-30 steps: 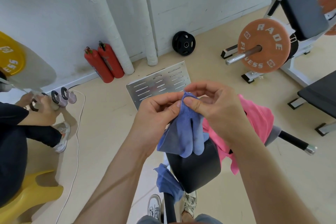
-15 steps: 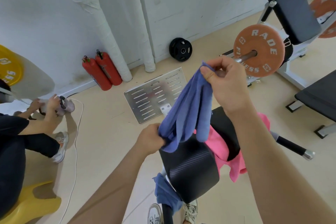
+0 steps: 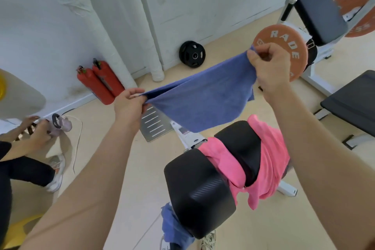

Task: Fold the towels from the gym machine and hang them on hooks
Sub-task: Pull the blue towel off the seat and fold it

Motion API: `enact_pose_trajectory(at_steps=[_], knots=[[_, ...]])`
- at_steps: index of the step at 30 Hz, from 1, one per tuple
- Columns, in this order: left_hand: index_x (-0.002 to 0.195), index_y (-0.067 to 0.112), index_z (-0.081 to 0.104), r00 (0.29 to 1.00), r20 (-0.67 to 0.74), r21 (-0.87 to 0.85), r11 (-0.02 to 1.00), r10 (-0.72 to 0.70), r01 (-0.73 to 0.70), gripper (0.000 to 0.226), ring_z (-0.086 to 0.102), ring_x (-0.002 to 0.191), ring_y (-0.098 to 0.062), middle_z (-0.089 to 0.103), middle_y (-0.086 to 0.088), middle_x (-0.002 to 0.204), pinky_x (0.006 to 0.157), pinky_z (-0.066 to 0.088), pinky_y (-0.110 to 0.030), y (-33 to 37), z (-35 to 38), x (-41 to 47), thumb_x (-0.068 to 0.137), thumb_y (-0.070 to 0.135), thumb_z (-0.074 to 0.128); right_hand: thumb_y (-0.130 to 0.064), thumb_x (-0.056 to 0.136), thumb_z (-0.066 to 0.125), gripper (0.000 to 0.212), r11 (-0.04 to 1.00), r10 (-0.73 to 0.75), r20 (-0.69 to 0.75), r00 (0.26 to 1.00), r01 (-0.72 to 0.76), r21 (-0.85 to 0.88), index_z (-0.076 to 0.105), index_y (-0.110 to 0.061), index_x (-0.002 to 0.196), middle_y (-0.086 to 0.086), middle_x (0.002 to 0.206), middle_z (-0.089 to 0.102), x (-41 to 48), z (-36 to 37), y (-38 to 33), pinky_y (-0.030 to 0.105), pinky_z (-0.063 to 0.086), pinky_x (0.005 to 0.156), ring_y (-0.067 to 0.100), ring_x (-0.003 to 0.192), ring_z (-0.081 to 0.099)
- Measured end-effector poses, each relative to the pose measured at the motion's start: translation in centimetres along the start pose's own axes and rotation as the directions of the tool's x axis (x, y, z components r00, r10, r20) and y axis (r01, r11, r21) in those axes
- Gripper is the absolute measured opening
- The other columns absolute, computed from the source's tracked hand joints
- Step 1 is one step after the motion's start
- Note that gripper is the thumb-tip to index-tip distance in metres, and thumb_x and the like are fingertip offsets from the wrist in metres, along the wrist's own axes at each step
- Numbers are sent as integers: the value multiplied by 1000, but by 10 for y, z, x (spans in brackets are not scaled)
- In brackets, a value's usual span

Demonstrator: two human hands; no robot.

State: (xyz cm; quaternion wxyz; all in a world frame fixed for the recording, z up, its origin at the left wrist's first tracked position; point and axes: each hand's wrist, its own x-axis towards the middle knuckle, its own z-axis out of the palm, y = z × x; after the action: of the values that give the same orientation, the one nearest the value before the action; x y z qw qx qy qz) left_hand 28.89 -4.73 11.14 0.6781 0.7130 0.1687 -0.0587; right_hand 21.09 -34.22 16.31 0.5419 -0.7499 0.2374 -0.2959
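Head view: blue towel (image 3: 203, 95) stretched, long axis rising left-to-right; left hand (image 3: 129, 103), right hand (image 3: 267, 67) pinching opposite corners.

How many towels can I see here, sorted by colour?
Blue towels: 2, the held blue towel stretched between the left hand and right hand, and the lower blue towel hanging beneath the black pad
Pink towels: 1, the pink towel
Total: 3

A single wide-angle view from the person's head looks forward and down, close above the left hand (image 3: 129, 103) and right hand (image 3: 269, 69), with floor (image 3: 146, 168) filling the lower frame.
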Motion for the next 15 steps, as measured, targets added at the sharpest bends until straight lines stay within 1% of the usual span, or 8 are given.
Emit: enact_pose_trajectory(at_steps=[2, 4, 6, 8, 9, 11, 13, 15], knots=[[78, 18, 61, 998, 18, 16, 998, 55, -56, 26, 52, 52, -12, 57, -6, 73, 44, 43, -15, 6, 0, 3, 85, -7, 58, -16, 85, 67, 10, 1000, 10, -17, 1000, -10, 18, 63, -20, 77, -12, 71, 57, -3, -9, 13, 13, 41, 65, -7, 62, 51], [79, 20, 61, 998, 37, 82, 995, 60, -63, 25, 52, 54, -12, 57, -5, 71, 43, 42, -15, -3, -3, -2, 85, -4, 61, -13, 86, 66, 3, 999, 29, 14, 999, -29, -13, 64, -13, 84, -7, 72, 57, -16, -18, 37, 18, 42, 66, -4, 65, 50], [79, 20, 62, 999, 36, 188, 982, 17, -24, 24, 51, 54, -13, 56, -6, 69, 42, 42, -13, -29, -10, -12, 85, -4, 62, -10, 87, 65, 3, 992, 108, 52, 993, -104, -73, 63, -12, 85, -4, 73, 56, -43, -26, 69, 20, 42, 67, -1, 65, 49], [79, 16, 64, 997, 48, 296, 954, -65, 48, 19, 49, 51, -15, 57, -7, 63, 42, 40, -17, -66, -21, -25, 83, -2, 64, -11, 88, 64, 8, 962, 245, 82, 966, -232, -142, 61, -11, 81, -3, 65, 48, -77, -33, 103, 18, 37, 60, 0, 56, 42], [82, 13, 66, 991, 63, 363, 927, -121, 90, 14, 48, 49, -16, 57, -6, 60, 43, 38, -19, -87, -28, -33, 83, 0, 64, -10, 89, 63, 10, 941, 311, 114, 943, -289, -179, 60, -7, 80, -3, 62, 44, -95, -37, 119, 18, 34, 56, 1, 52, 38], [93, 9, 67, 961, 89, 481, 856, -260, 187, 11, 46, 43, -14, 57, -7, 58, 43, 35, -19, -124, -43, -50, 85, 3, 62, -9, 92, 60, 12, 884, 444, 221, 868, -384, -267, 59, -1, 84, 0, 63, 46, -126, -45, 147, 20, 35, 56, 5, 55, 39], [99, 9, 64, 922, 96, 538, 799, -375, 269, 14, 44, 40, -15, 56, -11, 59, 42, 34, -19, -152, -56, -67, 88, 3, 58, -10, 96, 53, 17, 809, 574, 323, 752, -463, -362, 59, -7, 81, 1, 60, 51, -149, -55, 165, 22, 38, 56, 15, 57, 43], [99, 8, 65, 904, 82, 545, 779, -419, 311, 16, 45, 40, -17, 56, -12, 58, 41, 36, -19, -169, -67, -81, 88, 2, 56, -7, 98, 45, 28, 743, 667, 332, 667, -556, -373, 57, -9, 72, 2, 57, 57, -164, -65, 180, 25, 42, 59, 20, 60, 48]])
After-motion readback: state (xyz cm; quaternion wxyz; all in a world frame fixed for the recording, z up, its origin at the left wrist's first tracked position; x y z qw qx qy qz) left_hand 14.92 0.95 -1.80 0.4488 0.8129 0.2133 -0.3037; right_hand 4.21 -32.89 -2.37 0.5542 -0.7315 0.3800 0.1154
